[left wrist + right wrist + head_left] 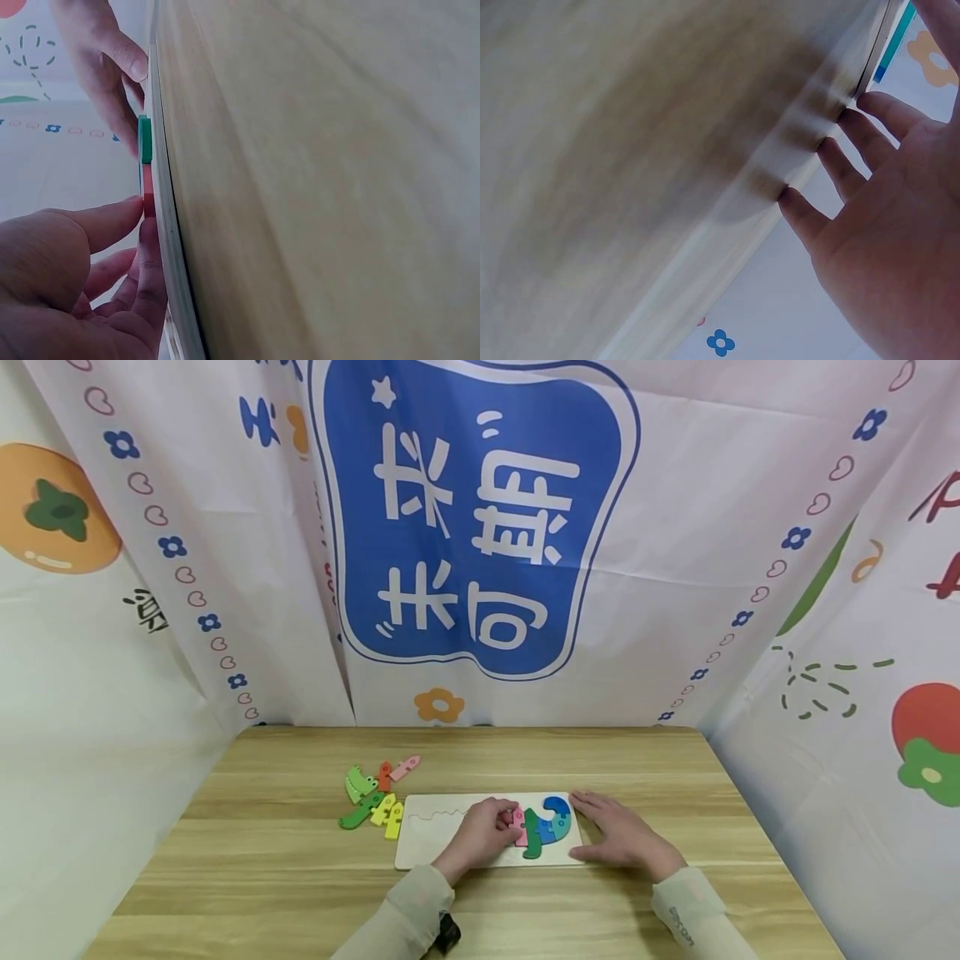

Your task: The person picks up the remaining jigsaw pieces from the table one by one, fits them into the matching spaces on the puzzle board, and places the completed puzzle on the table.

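A pale wooden puzzle board lies on the table, with a faint wavy outline in its left part. My left hand pinches a pink puzzle piece between thumb and fingertips, low over the board. Right beside that piece is a green leg piece, followed by blue tail pieces curling upward. In the left wrist view, thumb and finger meet the reddish edge of the piece. My right hand is spread at the board's right end, its fingertips at the edge; the right wrist view shows its fingers extended.
Left of the board lie loose pieces: a green crocodile head, a green leg piece, yellow pieces, an orange one and a pink one. A printed cloth hangs behind the wooden table.
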Available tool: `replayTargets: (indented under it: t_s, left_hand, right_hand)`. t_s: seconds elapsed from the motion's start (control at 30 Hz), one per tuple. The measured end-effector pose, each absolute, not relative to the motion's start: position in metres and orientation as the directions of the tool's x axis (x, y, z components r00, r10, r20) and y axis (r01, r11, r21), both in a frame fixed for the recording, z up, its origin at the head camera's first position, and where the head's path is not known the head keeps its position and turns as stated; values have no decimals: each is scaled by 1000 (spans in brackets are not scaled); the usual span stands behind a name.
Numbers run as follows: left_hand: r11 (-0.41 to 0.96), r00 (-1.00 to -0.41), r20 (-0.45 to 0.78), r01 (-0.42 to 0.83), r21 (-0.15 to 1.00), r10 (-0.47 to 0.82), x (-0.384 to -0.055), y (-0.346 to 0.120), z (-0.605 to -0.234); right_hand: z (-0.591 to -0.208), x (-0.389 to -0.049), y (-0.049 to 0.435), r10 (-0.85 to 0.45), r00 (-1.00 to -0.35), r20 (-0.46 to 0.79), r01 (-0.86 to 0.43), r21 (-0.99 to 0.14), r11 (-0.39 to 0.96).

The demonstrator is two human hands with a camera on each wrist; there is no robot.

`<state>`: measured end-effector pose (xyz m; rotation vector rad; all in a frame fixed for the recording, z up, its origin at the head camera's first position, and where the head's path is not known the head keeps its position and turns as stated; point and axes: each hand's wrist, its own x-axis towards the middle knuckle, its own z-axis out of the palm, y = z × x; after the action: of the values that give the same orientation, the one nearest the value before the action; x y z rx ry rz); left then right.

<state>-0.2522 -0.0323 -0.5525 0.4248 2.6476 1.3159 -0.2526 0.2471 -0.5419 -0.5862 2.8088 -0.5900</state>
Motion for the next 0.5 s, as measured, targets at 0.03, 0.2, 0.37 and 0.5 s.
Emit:
replayTargets:
  t_s: [0.03, 0.2, 0.37, 0.5]
  left_hand:
    - [578, -948, -15, 182, 795, 319, -252, -32, -552]
    - [586, -948, -27, 174, 791, 317, -252, -31, -551]
    - [590, -949, -28, 172, 789, 314, -252, -32, -552]
    - [590, -948, -24, 178, 788, 318, -253, -32, -553]
  right_hand:
    - [-542, -253, 247, -420, -899, -123, -335, -425, 841]
    - [-541, -252, 247, -420, -899, -123, -333, -430, 839]
    - [-542, -253, 248, -430, -895, -120, -343, -430, 835]
    - [-542, -253, 248, -430, -895, -117, -345, -428, 835]
